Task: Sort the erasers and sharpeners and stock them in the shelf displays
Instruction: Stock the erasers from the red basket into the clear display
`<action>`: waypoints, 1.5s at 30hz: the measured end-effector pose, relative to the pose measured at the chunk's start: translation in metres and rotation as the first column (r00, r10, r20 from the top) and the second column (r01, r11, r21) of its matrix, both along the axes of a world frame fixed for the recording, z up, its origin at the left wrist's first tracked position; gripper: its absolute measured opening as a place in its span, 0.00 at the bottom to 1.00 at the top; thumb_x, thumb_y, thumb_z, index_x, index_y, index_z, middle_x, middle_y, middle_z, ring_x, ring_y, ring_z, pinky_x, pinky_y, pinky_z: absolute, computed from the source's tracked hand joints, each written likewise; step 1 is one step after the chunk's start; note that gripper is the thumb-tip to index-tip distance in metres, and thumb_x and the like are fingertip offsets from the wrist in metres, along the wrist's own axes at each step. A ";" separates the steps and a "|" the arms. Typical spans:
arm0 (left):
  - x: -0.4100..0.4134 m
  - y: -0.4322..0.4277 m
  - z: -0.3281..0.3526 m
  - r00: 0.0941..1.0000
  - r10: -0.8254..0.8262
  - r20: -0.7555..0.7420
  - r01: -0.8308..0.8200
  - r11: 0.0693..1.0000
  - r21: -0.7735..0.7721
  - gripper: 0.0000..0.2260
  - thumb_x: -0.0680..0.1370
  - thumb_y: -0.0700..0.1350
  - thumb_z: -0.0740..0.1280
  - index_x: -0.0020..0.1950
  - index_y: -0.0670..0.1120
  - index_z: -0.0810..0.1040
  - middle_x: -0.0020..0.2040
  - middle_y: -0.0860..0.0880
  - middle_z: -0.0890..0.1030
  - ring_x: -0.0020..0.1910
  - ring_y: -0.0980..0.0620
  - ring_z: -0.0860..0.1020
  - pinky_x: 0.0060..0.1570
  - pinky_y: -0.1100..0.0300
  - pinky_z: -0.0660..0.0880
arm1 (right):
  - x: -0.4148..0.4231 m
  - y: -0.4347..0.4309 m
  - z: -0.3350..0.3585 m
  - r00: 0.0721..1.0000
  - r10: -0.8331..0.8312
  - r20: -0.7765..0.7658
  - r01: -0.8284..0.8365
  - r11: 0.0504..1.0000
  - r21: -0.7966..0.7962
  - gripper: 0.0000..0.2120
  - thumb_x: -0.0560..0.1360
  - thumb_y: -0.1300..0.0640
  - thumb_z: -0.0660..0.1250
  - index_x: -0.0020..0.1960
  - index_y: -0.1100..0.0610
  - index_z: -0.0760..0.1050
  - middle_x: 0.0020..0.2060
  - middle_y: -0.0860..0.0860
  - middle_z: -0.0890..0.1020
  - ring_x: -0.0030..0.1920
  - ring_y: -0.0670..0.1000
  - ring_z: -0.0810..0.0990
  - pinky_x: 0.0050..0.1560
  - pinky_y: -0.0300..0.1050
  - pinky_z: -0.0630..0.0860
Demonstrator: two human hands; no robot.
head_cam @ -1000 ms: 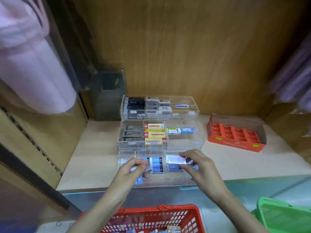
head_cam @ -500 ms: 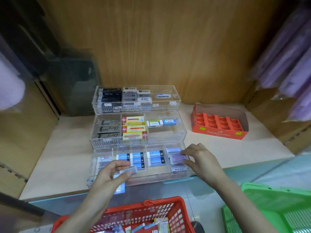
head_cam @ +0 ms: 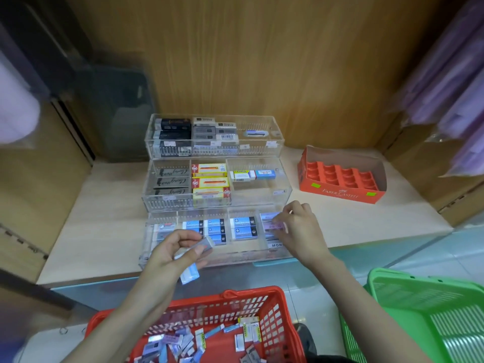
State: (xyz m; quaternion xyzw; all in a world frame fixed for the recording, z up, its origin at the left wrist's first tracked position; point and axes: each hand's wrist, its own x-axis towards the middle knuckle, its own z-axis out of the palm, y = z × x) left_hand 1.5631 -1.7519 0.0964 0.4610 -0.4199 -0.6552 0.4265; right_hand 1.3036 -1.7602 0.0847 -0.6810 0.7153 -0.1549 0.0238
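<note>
A clear three-tier acrylic display (head_cam: 285, 195) stands on the shelf, with erasers sorted into its compartments. My left hand (head_cam: 172, 251) hovers over the front tier's left side and grips a few wrapped erasers (head_cam: 190, 275), one light blue pack hanging below the palm. My right hand (head_cam: 300, 229) reaches into the front tier's right compartment and pinches a purple-wrapped eraser (head_cam: 273, 226) lying on the stack there. A red basket (head_cam: 273, 318) below my arms holds several loose erasers.
An orange cardboard tray (head_cam: 340, 193) with round pockets sits to the right of the display. A green basket (head_cam: 429, 310) stands at the lower right. Purple packets hang on the right wall, a dark box stands at the back left.
The camera has tilted down and left, bringing the red basket into view. My left hand drew back from the front tier with its erasers. My right hand stays at the right compartment.
</note>
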 end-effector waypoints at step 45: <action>0.097 -0.014 0.022 0.944 0.322 0.078 -0.317 0.946 -0.072 0.11 0.79 0.29 0.59 0.46 0.45 0.72 0.40 0.49 0.71 0.40 0.62 0.81 0.45 0.70 0.73 | 0.211 -0.050 -0.003 0.973 -0.045 -0.225 0.053 0.998 0.028 0.10 0.60 0.51 0.77 0.36 0.54 0.82 0.37 0.54 0.79 0.43 0.58 0.77 0.37 0.44 0.68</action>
